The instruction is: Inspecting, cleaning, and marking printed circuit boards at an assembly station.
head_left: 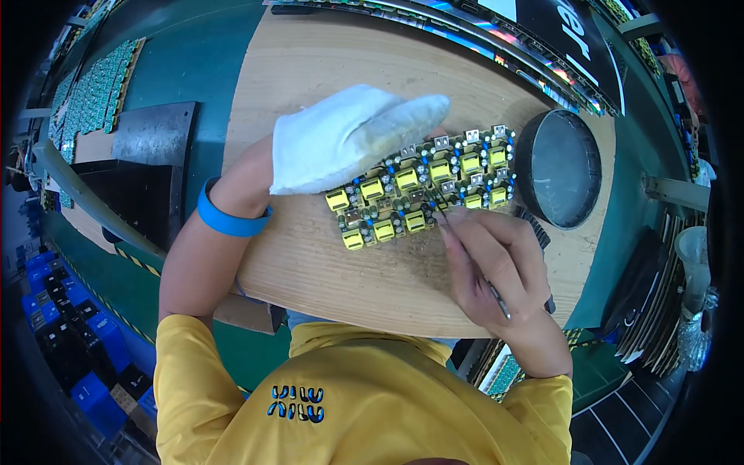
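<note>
A panel of joined circuit boards (pixel 406 181) carries rows of yellow transformers, silver USB sockets and small capacitors over the wooden tabletop. My left hand (pixel 353 139), in a white glove, grips its far left edge; the glove hides the fingers, though a bit of bare skin shows near the glove's end. Bare, my right hand (pixel 500 263) pinches a pair of slim metal tweezers (pixel 500 301). Their tips reach in among the parts on the panel's near right half, and I cannot make out whether they hold anything.
A round black dish (pixel 559 169) with a grey inside stands right of the panel. Something dark (pixel 536 230) lies partly behind my right hand. Stacked long strips (pixel 465 43) line the table's far edge. More green board panels (pixel 97 93) and a black bin (pixel 128 201) are at left.
</note>
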A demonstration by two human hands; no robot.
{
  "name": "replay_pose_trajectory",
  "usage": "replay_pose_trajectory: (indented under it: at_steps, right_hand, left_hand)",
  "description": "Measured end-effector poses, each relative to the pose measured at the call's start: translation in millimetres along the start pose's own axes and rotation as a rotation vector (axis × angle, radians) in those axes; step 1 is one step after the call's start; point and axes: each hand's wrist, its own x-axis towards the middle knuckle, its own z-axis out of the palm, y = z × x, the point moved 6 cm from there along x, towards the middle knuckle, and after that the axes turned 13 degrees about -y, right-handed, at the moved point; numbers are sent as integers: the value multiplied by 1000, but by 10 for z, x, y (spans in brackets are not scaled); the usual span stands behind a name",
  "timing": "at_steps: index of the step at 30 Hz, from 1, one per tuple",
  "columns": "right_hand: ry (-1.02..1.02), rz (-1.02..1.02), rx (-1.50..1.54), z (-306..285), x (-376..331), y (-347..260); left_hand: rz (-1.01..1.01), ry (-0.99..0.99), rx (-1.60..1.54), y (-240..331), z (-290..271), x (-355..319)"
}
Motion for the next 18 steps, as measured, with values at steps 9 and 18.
replay_pose_trajectory:
  at_steps: [9, 18]
  right_hand:
    - [-34, 21, -49, 0, -17, 40]
    - [26, -29, 26, -7, -26, 80]
  left_hand:
    - [-75, -16, -85, 104, -8, -31]
    - [109, 45, 105, 83, -7, -38]
